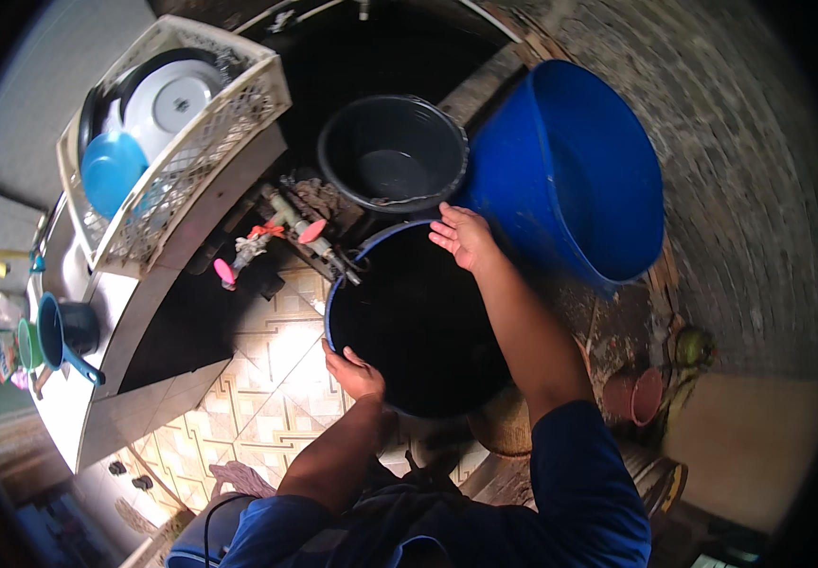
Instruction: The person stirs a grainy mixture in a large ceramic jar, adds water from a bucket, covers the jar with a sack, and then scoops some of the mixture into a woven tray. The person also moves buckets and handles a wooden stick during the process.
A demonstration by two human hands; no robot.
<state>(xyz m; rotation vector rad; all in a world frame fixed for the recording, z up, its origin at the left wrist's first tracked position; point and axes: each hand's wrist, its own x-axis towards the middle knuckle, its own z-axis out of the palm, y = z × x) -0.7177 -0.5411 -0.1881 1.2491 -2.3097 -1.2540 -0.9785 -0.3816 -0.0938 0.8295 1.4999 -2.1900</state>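
That big round container (328, 312), rimmed in blue, stands mouth up beside the pink-handled taps (311, 231); from where I am its inside looks black, too dark to show any contents

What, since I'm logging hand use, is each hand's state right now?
Left hand: closed, holding the dark tub by its rim.
Right hand: open, fingers extended at the rim; contact cannot be told.

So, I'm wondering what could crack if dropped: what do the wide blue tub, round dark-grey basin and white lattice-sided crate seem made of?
Wide blue tub: likely plastic, smooth, slightly shiny; its rim bows out of round. Round dark-grey basin: probably plastic, faintly glossy, evenly dark with a rounded lip. White lattice-sided crate: apparently moulded plastic, dull, judging by its regular mesh.
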